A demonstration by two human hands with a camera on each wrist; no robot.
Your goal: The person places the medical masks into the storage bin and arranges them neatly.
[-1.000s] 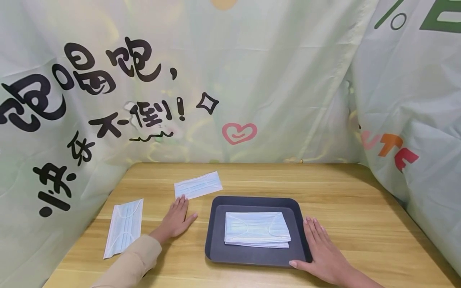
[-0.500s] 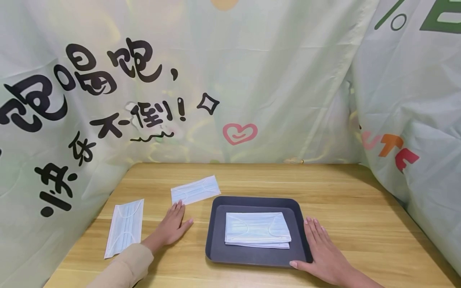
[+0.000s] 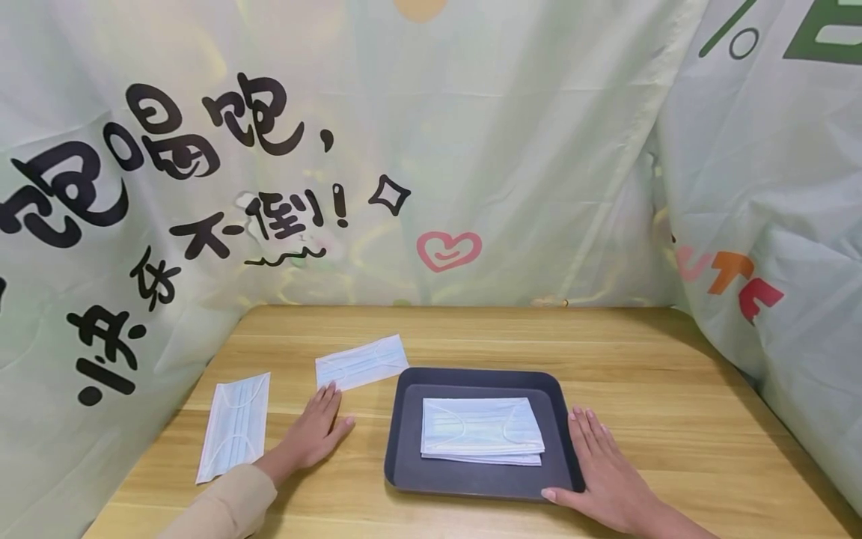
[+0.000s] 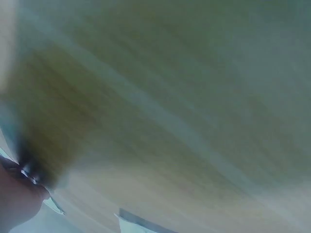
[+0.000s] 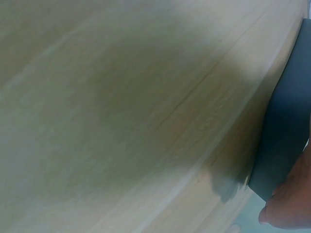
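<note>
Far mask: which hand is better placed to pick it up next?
Probably the left hand: its fingertips lie at the far mask; the right hand is against the tray, on its right side.

Pale cloth [image 3: 525, 165] hangs behind the wooden table [image 3: 646, 374] and along both sides, rumpled on the right. Big black writing [image 3: 261, 112] climbs its left part, with a star outline [image 3: 389, 196] beside it and a pink heart [image 3: 447, 257] lower down. Rightward I see an orange letter [image 3: 731, 271], a red letter [image 3: 757, 296] and, higher, a green shape [image 3: 804, 41].
</note>
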